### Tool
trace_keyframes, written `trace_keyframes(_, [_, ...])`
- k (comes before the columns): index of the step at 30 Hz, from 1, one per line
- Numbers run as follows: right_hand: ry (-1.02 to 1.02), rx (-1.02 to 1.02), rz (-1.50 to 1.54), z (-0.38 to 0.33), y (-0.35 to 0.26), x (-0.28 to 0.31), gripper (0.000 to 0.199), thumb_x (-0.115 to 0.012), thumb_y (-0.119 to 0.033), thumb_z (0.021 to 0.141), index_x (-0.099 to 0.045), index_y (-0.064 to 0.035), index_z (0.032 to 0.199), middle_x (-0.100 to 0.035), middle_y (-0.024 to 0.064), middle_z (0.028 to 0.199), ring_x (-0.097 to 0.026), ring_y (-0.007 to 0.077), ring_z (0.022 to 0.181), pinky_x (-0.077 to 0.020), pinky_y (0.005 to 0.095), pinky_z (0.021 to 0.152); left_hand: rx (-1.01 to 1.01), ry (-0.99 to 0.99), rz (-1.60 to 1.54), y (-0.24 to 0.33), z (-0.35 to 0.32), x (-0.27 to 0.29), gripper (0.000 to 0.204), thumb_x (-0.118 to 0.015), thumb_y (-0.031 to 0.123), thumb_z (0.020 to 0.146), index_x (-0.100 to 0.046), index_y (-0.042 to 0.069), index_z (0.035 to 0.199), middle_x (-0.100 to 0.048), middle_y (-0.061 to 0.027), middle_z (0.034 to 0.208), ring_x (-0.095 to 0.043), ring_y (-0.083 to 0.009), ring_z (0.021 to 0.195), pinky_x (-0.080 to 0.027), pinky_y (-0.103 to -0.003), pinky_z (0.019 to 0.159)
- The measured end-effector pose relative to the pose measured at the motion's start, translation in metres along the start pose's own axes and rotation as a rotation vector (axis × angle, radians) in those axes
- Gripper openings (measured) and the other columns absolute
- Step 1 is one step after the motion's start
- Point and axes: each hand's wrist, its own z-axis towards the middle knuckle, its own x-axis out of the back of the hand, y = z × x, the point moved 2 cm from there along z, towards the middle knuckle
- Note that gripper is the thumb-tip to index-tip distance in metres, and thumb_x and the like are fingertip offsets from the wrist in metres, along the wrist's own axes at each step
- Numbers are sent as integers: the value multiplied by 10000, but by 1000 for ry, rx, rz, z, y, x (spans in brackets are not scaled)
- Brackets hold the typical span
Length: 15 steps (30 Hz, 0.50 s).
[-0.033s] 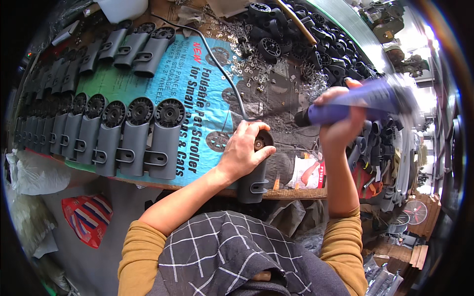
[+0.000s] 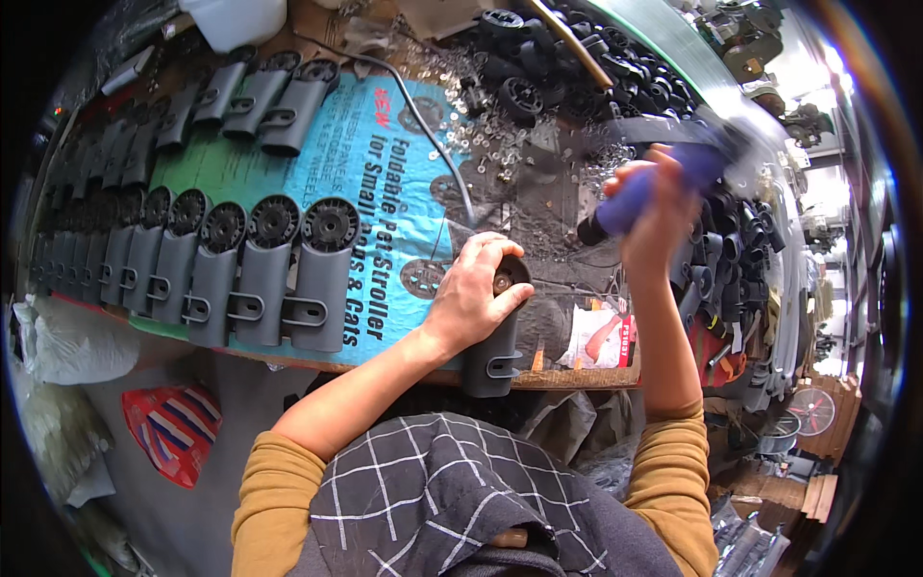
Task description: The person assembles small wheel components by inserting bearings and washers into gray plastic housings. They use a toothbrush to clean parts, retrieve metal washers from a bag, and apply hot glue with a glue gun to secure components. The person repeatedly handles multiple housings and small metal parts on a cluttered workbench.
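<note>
My left hand point(image 2: 476, 293) is closed round the upper end of a dark grey plastic leg part point(image 2: 492, 370) near the table's front edge. Between thumb and fingers a brownish round fitting point(image 2: 503, 281) shows in the part's dark end. To the right, my right hand point(image 2: 663, 216) grips a purple power driver point(image 2: 623, 205), raised above the table. Its black nose point(image 2: 591, 230) tilts down to the left, apart from the part. Motion blurs the tool's rear end.
Similar grey leg parts point(image 2: 322, 269) with round black ends stand in rows on the left. A black cable point(image 2: 437, 135) crosses a blue printed sheet point(image 2: 385, 192). Small metal pieces point(image 2: 481, 144) lie scattered behind. Black wheels point(image 2: 522, 97) are heaped at the back right, beside a stick point(image 2: 577, 48).
The purple driver has turned from nearly level to a steeper slant, its rear end shifting left and up. My left hand and the grey part stay in place.
</note>
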Motion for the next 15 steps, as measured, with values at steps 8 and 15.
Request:
trace_keyframes(8, [-55,221,-1028,31,122,36,596,-768,-272,780,-503,-22,1252,-596,209,1180,-586,369,1075,-466,436,909,-33,-17,61,19,7,6,293,-650,106,842,-569,29,1113,-553,-191,1142,-531,-350,1130,-429,-408,981])
trace_keyframes(15, [-427,-393,148,-96,44,31,413,-692,-334,893,-563,-35,1146,-597,42,1056,-553,131,943,-442,287,865,-329,300,43,65,48,-6,357,-630,207,912,-520,40,1207,-458,-209,1243,-427,-363,1211,-350,-431,1025])
